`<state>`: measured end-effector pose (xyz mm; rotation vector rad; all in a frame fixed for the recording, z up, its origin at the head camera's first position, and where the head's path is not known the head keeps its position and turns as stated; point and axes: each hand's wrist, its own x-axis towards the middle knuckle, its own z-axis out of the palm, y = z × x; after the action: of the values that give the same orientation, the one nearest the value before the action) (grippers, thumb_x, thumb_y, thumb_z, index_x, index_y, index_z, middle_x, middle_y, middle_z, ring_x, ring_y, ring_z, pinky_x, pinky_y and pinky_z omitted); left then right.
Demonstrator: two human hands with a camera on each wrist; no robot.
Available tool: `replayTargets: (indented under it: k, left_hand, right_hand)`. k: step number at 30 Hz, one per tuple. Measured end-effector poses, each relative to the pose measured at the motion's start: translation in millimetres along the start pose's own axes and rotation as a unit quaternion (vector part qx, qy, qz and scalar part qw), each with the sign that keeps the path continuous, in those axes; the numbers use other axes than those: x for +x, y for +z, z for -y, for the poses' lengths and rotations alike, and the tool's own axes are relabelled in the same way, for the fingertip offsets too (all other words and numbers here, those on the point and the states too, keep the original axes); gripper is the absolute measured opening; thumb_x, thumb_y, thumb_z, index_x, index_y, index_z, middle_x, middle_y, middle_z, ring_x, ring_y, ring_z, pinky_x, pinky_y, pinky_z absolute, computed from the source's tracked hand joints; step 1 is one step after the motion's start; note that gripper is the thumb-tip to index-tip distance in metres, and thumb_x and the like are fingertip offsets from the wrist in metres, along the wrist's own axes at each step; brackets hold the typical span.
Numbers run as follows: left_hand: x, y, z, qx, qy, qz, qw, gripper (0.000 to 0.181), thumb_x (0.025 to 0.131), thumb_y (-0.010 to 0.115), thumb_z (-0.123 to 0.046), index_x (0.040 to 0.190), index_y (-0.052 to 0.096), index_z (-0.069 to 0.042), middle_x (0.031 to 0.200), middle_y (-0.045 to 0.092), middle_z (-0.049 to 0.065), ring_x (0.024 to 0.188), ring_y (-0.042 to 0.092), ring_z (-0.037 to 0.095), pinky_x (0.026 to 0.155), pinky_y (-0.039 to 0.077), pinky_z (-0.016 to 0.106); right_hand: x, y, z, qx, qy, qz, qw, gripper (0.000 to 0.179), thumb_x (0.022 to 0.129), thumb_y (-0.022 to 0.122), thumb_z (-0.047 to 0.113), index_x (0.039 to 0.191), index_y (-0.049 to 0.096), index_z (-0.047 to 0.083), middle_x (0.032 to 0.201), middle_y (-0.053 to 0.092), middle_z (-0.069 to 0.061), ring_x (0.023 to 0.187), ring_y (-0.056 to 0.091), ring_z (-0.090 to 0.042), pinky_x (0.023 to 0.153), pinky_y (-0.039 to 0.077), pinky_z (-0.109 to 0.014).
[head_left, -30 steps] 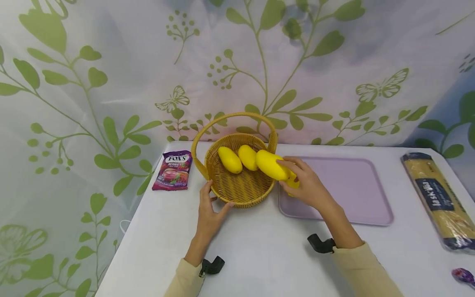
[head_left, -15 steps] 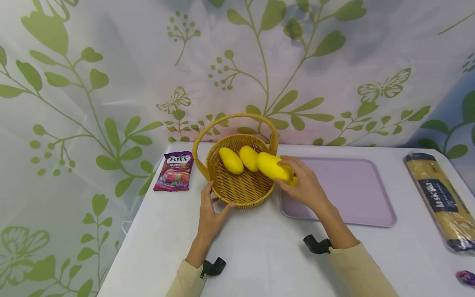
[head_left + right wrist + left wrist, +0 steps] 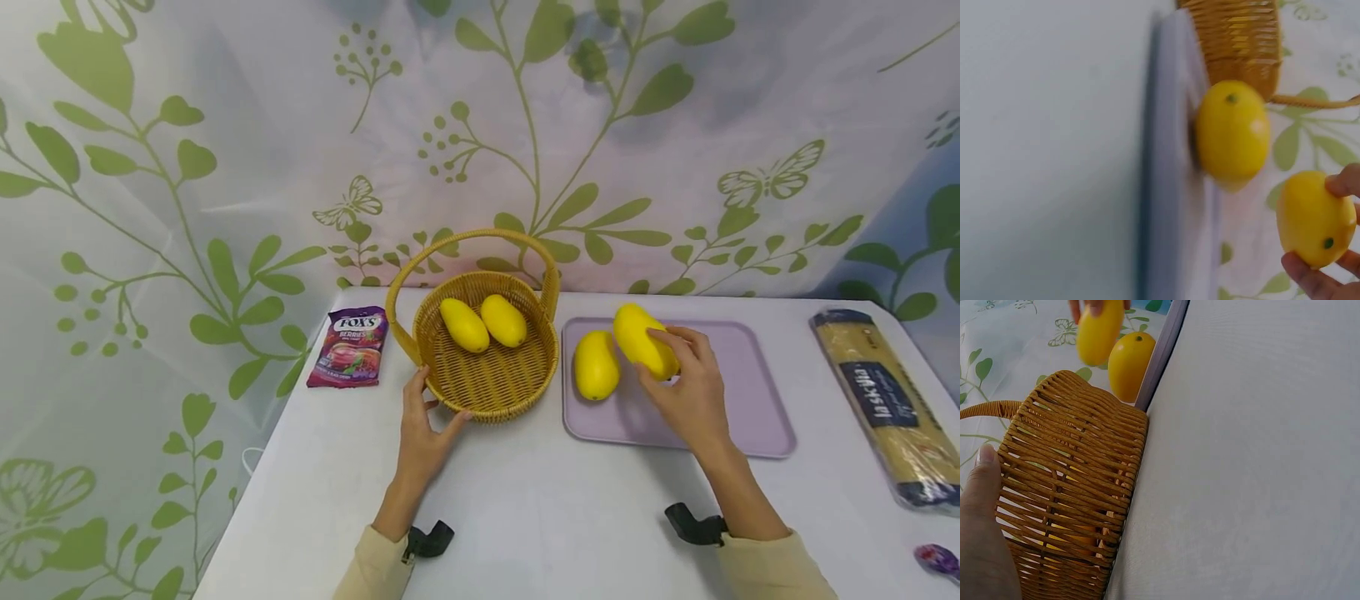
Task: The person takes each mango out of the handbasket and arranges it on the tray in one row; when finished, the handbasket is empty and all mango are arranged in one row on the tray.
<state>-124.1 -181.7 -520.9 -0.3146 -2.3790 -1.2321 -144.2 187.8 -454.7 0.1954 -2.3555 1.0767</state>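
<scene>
My right hand (image 3: 688, 385) holds a yellow mango (image 3: 639, 337) between thumb and fingers, above the lilac tray (image 3: 738, 392). In the right wrist view the held mango (image 3: 1315, 219) appears clear of the tray. A second mango (image 3: 597, 367) lies on the tray's left end. Two more mangoes, a left one (image 3: 465, 325) and a right one (image 3: 504, 321), rest in the woven basket (image 3: 491, 400) near its back wall. My left hand (image 3: 426, 442) grips the basket at its front left, fingers at the side and thumb (image 3: 984, 478) along the rim.
A purple Fox's candy bag (image 3: 348, 348) lies left of the basket. At the right edge of the white table (image 3: 525, 508) are a long pasta packet (image 3: 881, 400) and a wrapped lollipop (image 3: 937, 558). Patterned cloth (image 3: 637, 167) hangs behind, and the basket handle (image 3: 480, 233) arches upward.
My right hand has carried its mango rightward from the basket's right rim to above the tray. The mango on the tray now shows fully. My left hand and the basket stay put.
</scene>
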Motion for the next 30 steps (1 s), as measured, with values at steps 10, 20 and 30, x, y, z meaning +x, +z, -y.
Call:
replayTargets:
  k: [10,20,30]
  left_hand:
    - [-2.2,-0.2,2.8,-0.001,-0.001,0.000,1.0000,0.095,0.081,0.081,-0.028,0.154,0.023,-0.015,0.149,0.036,0.022,0.134,0.043,0.033,0.092,0.054,0.043]
    - [-0.7,1.4,5.8,0.000,0.001,0.001,1.0000,0.094,0.080,0.082,-0.028,0.151,0.026,-0.002,0.149,0.035,0.021,0.133,0.043,0.032,0.092,0.054,0.041]
    - [-0.6,1.0,5.0,0.001,0.004,0.000,1.0000,0.093,0.080,0.082,-0.027,0.150,0.027,0.001,0.149,0.036,0.021,0.132,0.044,0.033,0.090,0.054,0.043]
  right_hand:
    - [-14.1,11.4,-24.3,-0.037,0.044,0.030,0.9979,0.046,0.075,0.079,-0.001,0.118,0.063,-0.002,0.119,0.051,-0.030,0.097,0.049,-0.048,0.077,0.040,-0.056]
    - [-15.4,12.3,-23.4,-0.063,0.076,0.096,0.9905,0.057,0.080,0.079,0.011,0.131,0.055,0.000,0.125,0.043,-0.031,0.101,0.044,-0.049,0.077,0.041,-0.058]
    - [-17.1,8.4,-19.2,-0.083,0.078,0.118,0.9865,0.058,0.083,0.077,0.016,0.133,0.053,0.000,0.126,0.043,-0.034,0.105,0.045,-0.053,0.078,0.043,-0.063]
